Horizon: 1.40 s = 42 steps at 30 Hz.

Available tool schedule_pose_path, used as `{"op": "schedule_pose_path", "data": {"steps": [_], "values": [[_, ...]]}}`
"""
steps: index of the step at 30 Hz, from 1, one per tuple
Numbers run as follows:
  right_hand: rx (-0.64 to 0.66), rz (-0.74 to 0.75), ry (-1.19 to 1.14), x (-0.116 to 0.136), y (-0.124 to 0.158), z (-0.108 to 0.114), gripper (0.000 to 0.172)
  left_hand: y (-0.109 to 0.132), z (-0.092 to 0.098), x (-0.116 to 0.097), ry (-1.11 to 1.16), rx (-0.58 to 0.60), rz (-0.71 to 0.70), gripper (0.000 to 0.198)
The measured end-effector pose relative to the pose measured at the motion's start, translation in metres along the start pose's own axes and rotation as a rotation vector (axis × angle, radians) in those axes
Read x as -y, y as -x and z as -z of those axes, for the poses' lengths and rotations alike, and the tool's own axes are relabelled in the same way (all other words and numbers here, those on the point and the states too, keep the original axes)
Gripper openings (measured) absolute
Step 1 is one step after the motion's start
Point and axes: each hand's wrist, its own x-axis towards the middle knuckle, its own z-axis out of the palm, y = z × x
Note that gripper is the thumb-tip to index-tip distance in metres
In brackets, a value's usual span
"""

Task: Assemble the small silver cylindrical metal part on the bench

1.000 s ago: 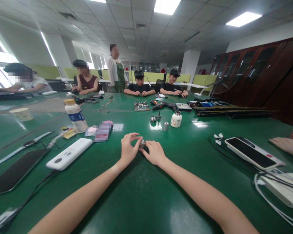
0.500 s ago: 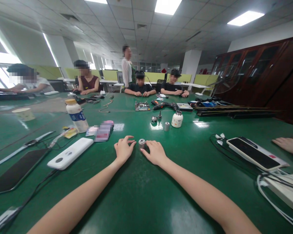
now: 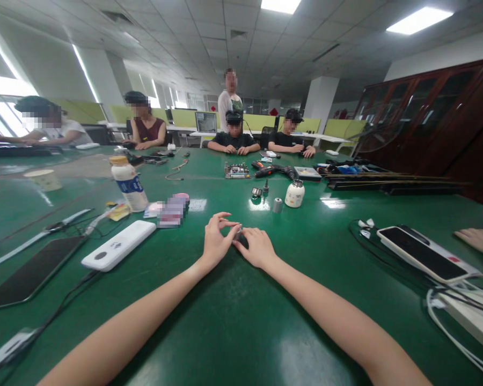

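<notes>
One small, silvery metal cylinder (image 3: pixel 238 235), mostly hidden, sits on the glossy green counter (image 3: pixel 241 321) between the left hand (image 3: pixel 218 238), pinching its top, and the half-curled right hand (image 3: pixel 259 247), holding its side. Likely rigid and slippery; grip the side low.

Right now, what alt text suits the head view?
Left hand and right hand meet at a small, mostly hidden metal cylinder on a green table. A second metal cylinder and a white bottle stand beyond, with people seated opposite.
</notes>
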Motion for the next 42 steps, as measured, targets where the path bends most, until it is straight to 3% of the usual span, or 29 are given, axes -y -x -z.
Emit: {"op": "schedule_pose_path", "data": {"steps": [7,21,29,36,42], "values": [[-0.011,0.002,0.000,0.0003,0.0007,0.0003,0.037,-0.0025,0.0032,-0.0008,-0.024,-0.056,-0.015,0.008],[-0.021,0.006,0.008,-0.0019,0.0005,-0.0027,0.038,-0.0023,0.0037,0.0046,0.039,-0.019,0.016,0.017],[-0.026,0.012,0.013,-0.0021,0.0007,-0.0025,0.038,-0.0007,0.0036,0.0033,0.061,0.068,-0.018,0.029],[-0.023,0.005,0.014,-0.0023,0.0007,-0.0024,0.038,-0.0040,0.0075,0.0030,-0.014,-0.137,0.010,0.013],[-0.018,0.006,-0.008,-0.0017,0.0010,-0.0007,0.037,-0.0029,0.0045,-0.0032,0.028,0.052,-0.021,0.035]]}}
